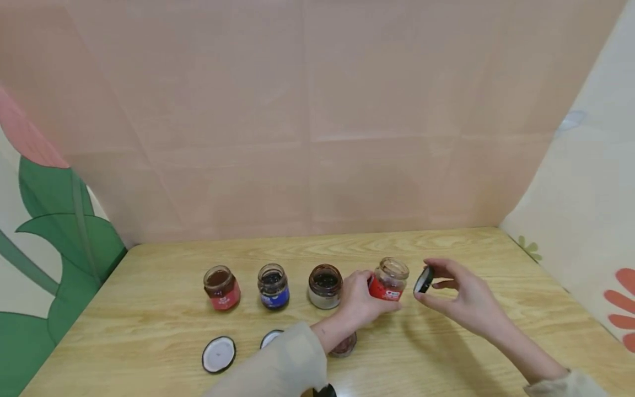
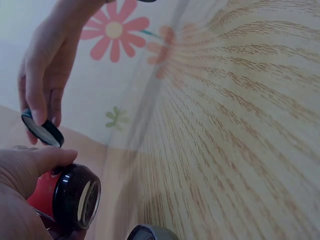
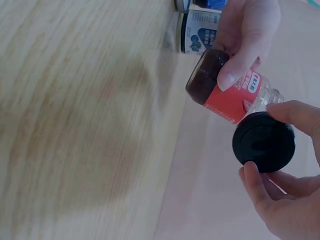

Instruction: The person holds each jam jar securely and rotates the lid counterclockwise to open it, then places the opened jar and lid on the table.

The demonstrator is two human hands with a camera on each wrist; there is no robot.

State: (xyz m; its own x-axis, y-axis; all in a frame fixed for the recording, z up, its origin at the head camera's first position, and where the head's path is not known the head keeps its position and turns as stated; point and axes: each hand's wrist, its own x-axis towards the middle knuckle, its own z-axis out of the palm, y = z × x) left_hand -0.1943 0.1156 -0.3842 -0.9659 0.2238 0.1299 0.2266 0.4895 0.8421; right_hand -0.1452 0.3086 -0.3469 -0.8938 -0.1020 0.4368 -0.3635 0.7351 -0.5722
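Note:
My left hand [image 1: 362, 302] grips a glass jar [image 1: 388, 289] with a red label, thumb and fingers curled round its sides. The jar's mouth is uncovered and its dark contents fill the lower part, as the right wrist view shows. It is tilted and held up off the table. Just to its right, my right hand [image 1: 466, 300] pinches a black lid [image 3: 264, 145] by the edge between thumb and fingers. The lid stands on edge, its white inside facing the jar in the head view. In the left wrist view the lid [image 2: 44, 131] is close beyond the left thumb.
Left of the held jar stand three lidless jars in a row: one pink-labelled [image 1: 225, 298], one blue-labelled [image 1: 274, 298], one white-labelled [image 1: 323, 299]. Before them lie a white-lined lid [image 1: 219, 354], another lid [image 1: 270, 337] and a brownish disc [image 1: 345, 347], the latter two partly behind the left arm.

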